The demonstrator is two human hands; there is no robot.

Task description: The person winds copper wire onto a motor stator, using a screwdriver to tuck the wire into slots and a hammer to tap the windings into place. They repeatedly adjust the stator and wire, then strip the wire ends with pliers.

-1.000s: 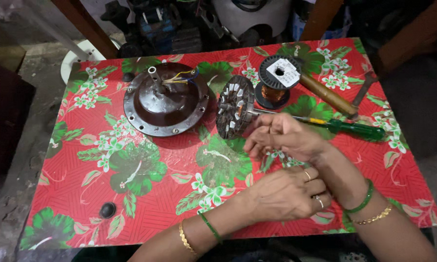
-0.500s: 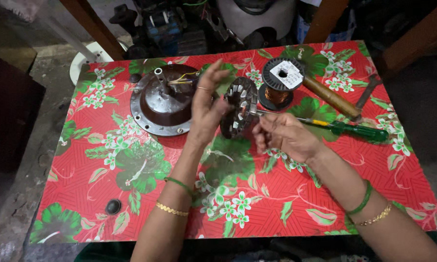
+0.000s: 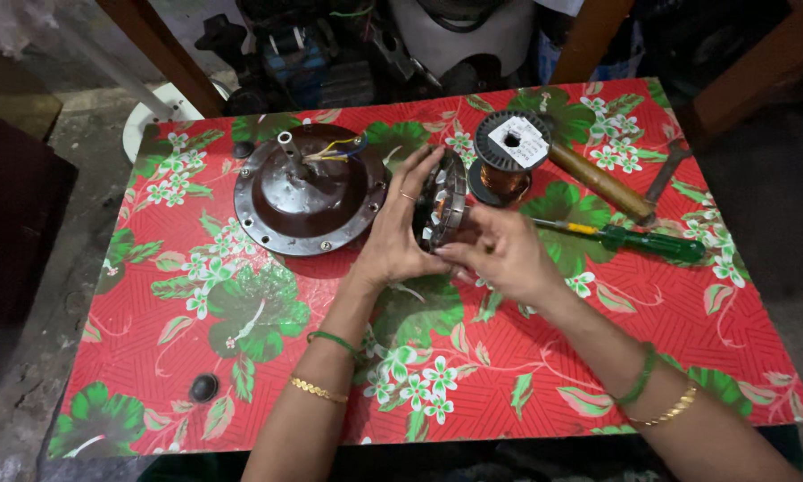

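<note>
A round metal stator core [image 3: 442, 203] with slots around its rim stands on edge in the middle of the red flowered tablecloth [image 3: 526, 384]. My left hand [image 3: 394, 232] grips its left side with fingers curled over the top. My right hand [image 3: 495, 248] holds its lower right rim with fingertips against the slots. A brown domed motor housing [image 3: 305, 192] with a short shaft and coloured wires lies just left of my left hand. A spool of copper wire [image 3: 507, 156] stands just behind the core.
A green-handled screwdriver [image 3: 638, 239] lies right of my hands. A wooden-handled hammer [image 3: 608, 186] lies behind it. A small black knob [image 3: 203, 386] sits near the front left. Dark machine parts [image 3: 348, 45] crowd the floor beyond the table's far edge.
My left hand rose from the table's front to the stator core and took hold of it. The core has been tipped more upright, with both hands closing around it.
</note>
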